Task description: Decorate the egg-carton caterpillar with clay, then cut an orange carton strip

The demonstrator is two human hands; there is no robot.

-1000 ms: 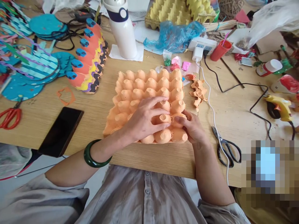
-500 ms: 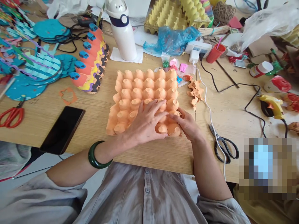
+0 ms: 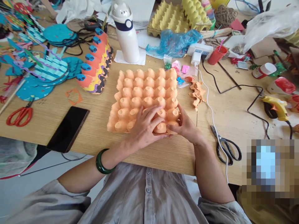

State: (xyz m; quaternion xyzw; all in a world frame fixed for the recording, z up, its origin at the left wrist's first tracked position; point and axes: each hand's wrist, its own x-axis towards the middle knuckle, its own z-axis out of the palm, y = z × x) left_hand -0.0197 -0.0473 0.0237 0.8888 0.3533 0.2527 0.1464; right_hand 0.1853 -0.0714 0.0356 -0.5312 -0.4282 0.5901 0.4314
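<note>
An orange egg tray [image 3: 137, 82] lies on the wooden table with its rounded bumps upward. My left hand [image 3: 147, 127] rests over its near rows, fingers curved round the bumps and thumb along the near edge. At the near right corner, my right hand [image 3: 187, 126] grips the tray, with its thumb on a corner bump and its fingers at the right side. Part of the front rows is hidden under my hands. Torn orange carton scraps [image 3: 197, 93] lie to the right of the tray.
Black-handled scissors [image 3: 227, 147] and a white cable [image 3: 210, 109] lie right; beyond is a yellow glue gun [image 3: 275, 105]. Left are a phone [image 3: 68, 129], red scissors [image 3: 20, 115] and a painted carton strip [image 3: 94, 67]. A white bottle [image 3: 127, 40] and yellow egg trays [image 3: 167, 18] stand behind.
My left hand has drawn slightly toward me, its fingers curling more over the bumps. My right thumb has slid down toward the near corner. The view has shifted a little.
</note>
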